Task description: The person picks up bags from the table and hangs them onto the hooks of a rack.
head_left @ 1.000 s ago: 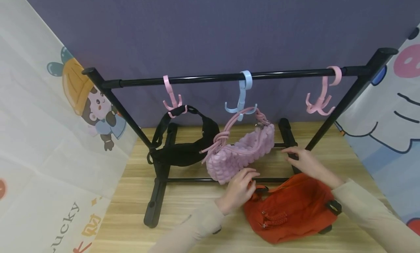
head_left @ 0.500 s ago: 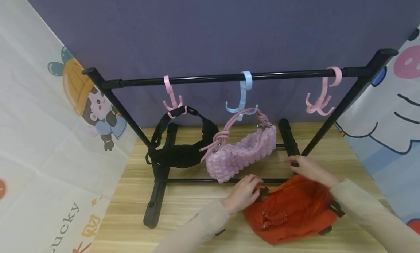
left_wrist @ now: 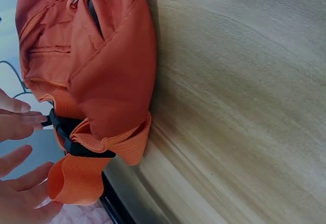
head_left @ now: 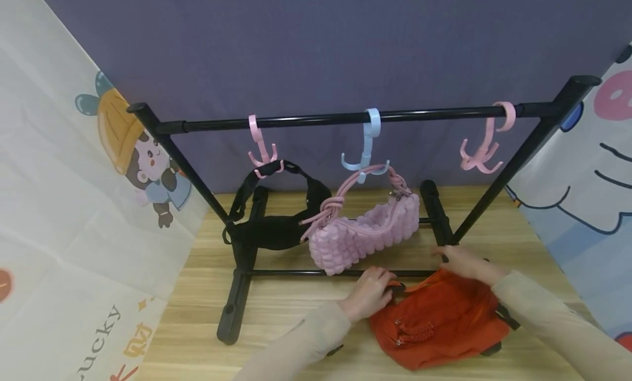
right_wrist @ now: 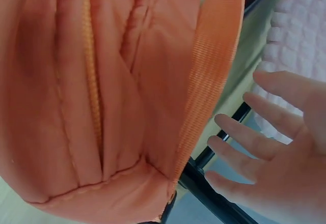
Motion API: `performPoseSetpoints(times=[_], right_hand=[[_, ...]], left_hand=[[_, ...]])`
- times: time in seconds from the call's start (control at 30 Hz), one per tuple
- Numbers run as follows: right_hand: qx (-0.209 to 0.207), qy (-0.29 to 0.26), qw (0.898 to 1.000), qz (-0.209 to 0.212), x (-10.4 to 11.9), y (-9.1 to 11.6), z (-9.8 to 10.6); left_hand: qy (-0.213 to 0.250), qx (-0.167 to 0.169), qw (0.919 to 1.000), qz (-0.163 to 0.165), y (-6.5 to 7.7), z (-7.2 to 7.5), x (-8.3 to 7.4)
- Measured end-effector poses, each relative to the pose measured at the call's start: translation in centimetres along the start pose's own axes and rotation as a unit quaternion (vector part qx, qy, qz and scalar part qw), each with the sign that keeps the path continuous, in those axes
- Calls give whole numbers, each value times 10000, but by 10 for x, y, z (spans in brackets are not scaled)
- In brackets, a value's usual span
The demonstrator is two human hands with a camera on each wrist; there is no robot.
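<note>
1. A red-orange bag [head_left: 439, 331] is laid on the wooden tabletop [head_left: 182, 315], in front of the right half of a black stand [head_left: 230, 312]; a braided zip pull [head_left: 416, 331] is seen on its face
2. The left hand [head_left: 367, 294] is placed at the bag's left end; its upper fingertips are brought to a black buckle [left_wrist: 63, 127], while its lower fingers are spread against an orange strap loop [left_wrist: 74, 186]; whether anything is pinched cannot be told
3. The right hand [head_left: 461, 261] is held at the bag's far edge, its fingers fanned out and loosely straightened; in the right wrist view, a strip of orange webbing [right_wrist: 219, 51] is seen just beside the fingertips
4. Both forearms are covered by pale sleeves [head_left: 318, 329]
5. Beyond the hands, a lilac bag [head_left: 365, 238] is hung by its pink handle from a light blue hook [head_left: 367, 142] near the middle of the rail [head_left: 316, 119]
6. To its left, a black bag [head_left: 274, 233] is hung by its strap from a pink hook [head_left: 258, 134]
7. Near the right end of the rail, a second pink hook [head_left: 486, 145] is hung
</note>
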State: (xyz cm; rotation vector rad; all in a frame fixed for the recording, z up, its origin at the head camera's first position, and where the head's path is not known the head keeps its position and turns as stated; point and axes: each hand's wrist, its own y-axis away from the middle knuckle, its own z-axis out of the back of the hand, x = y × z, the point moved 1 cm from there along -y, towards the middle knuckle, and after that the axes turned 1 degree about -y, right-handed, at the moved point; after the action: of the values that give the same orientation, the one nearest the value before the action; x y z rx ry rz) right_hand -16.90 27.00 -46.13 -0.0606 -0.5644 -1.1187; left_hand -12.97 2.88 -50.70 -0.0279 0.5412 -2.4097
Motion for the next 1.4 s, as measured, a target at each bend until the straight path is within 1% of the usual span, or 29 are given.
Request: performPoseSetpoints(times=[0.23,0.47,0.53,0.63,0.83,1.03,1.23,1.4], right_hand=[[103,229,9997,-9,-3,1,-4],[490,16,9988,-27,-10,2,-8],[586,30,9983,-57,-12,2,-9],[620,86,9980,-109,-15,2,-11],[565,277,9980,45,-20,1,-16],[474,581,9970,177,-20,0,-17],[303,567,9979,64,-17,1,-14],[119,764,9970,96,-16,2,-12]], left_hand=[[-281,275,9992,84,0,-6,0],[-561,552,9968,147,0,-9,1],[-593,646,9960,171,-1,-10,1],[-612,760,9950,212,-1,-10,1],[-622,872,9938,299,-1,-12,1],[-843,932,9917,273,-1,-16,1],[-935,937,9907,304,-2,-16,1],[-1051,882,9899,345,-3,-14,1]])
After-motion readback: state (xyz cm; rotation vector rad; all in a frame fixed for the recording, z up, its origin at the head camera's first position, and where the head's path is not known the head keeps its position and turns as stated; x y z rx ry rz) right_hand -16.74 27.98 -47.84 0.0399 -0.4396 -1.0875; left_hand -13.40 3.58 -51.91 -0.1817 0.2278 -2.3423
